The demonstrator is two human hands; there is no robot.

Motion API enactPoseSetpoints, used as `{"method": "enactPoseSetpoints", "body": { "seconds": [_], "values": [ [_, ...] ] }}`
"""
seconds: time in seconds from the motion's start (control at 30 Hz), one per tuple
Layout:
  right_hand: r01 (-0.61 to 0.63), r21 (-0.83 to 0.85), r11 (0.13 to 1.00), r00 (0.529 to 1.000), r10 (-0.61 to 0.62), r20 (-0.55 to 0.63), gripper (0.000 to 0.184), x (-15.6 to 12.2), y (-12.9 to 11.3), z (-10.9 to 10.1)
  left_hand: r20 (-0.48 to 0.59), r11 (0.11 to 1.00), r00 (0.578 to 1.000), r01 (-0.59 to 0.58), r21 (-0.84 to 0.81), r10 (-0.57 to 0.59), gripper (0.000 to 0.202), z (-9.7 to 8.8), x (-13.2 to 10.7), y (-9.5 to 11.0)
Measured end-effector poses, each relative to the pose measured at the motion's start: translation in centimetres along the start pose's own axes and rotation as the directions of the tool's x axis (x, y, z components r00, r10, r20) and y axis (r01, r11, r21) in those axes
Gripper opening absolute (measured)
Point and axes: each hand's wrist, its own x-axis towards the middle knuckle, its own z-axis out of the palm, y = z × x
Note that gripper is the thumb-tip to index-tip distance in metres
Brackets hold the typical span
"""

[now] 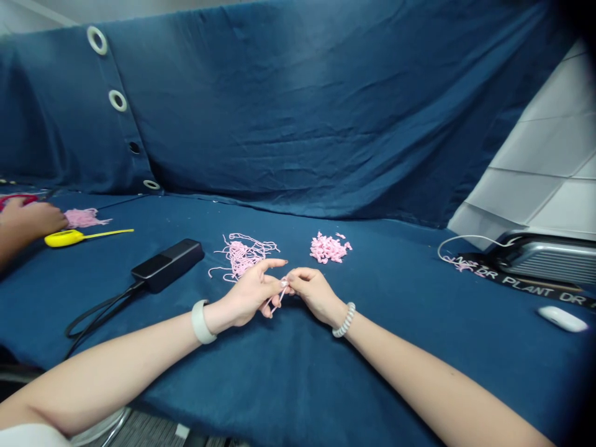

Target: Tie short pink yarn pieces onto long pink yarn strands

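Right at the centre, a short strand of pink yarn [279, 297] sits where the two hands meet, with a small loop of it hanging below their fingers. The left hand [249, 292] has a clenched grip on the strand, its index finger [274, 264] stretched out past the yarn, while the right hand [314, 292] pinches it from the other side. A white wristband [202, 321] circles the left wrist and a coiled white bracelet [344, 320] the right. Just behind the hands lies a loose tangle of pink yarn [242, 256], and to its right a heap of short pink yarn pieces [328, 248], both on a blue-clothed desk [395, 372]. Further left are a black power bank [167, 265] with its black cable [100, 313] and a yellow tool [60, 238] with a thin flat tail. Beyond that, a co-worker's hand [32, 220] rests near a pink yarn tuft [84, 217]. Off to the right lie a silver device [544, 257], a white cable [465, 239], a black strap printed "DR PLANT" [526, 282] and a white mouse [562, 318]. A blue grommeted curtain [279, 105] hangs behind the desk.
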Motion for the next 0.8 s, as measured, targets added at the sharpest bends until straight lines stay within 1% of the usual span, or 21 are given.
{"method": "enactPoseSetpoints", "body": {
  "seconds": [0.13,0.23,0.33,0.37,0.4,0.47,0.53,0.57,0.63,0.7,0.8],
  "values": [
    [-0.057,0.076,0.995,0.997,0.053,0.052,0.028,-0.1,0.0,0.0,0.031,0.998,0.999,0.046,-0.046,-0.044,0.062,0.3,-0.3,0.2],
    [-0.096,0.073,0.993,0.989,0.087,0.120,0.036,-0.4,-0.3,0.3,0.049,0.993,0.996,0.083,-0.085,-0.079,0.068,0.7,-0.5,0.3],
    [-0.090,0.059,0.994,0.975,0.075,0.211,0.039,-0.7,-0.6,0.7,0.055,0.990,0.995,0.091,-0.109,-0.085,0.067,0.8,-0.6,0.2],
    [-0.084,0.051,0.995,0.976,0.071,0.205,0.041,-0.7,-0.6,0.8,0.053,0.990,0.995,0.086,-0.112,-0.080,0.065,0.8,-0.6,0.1],
    [-0.073,0.033,0.997,0.984,0.067,0.165,0.042,-0.7,-0.5,0.9,0.042,0.990,0.996,0.079,-0.113,-0.075,0.062,0.8,-0.6,0.0],
    [-0.045,-0.029,0.999,0.999,0.045,0.019,0.041,-0.5,-0.3,1.1,0.004,0.991,0.997,0.081,-0.110,-0.081,0.055,0.6,-0.4,-0.2],
    [-0.018,-0.103,0.994,0.992,0.004,-0.127,0.039,-0.2,0.0,1.1,-0.035,0.988,0.993,0.107,-0.111,-0.112,0.047,0.5,-0.2,-0.4],
    [-0.004,-0.137,0.991,0.984,-0.020,-0.178,0.038,-0.1,0.1,1.1,-0.044,0.985,0.991,0.120,-0.120,-0.126,0.043,0.4,-0.1,-0.4],
    [0.018,-0.202,0.979,0.966,-0.069,-0.250,0.036,0.1,0.2,1.0,-0.029,0.979,0.989,0.138,-0.152,-0.144,0.034,0.3,0.1,-0.5],
    [0.039,-0.272,0.961,0.943,-0.125,-0.308,0.035,0.1,0.1,1.1,0.010,0.971,0.986,0.165,-0.174,-0.166,0.025,0.2,0.1,-0.5],
    [0.068,-0.344,0.936,0.928,-0.186,-0.324,0.034,-0.2,-0.3,1.3,0.071,0.966,0.976,0.213,-0.145,-0.204,0.021,0.4,0.0,-0.6]
  ]
}}
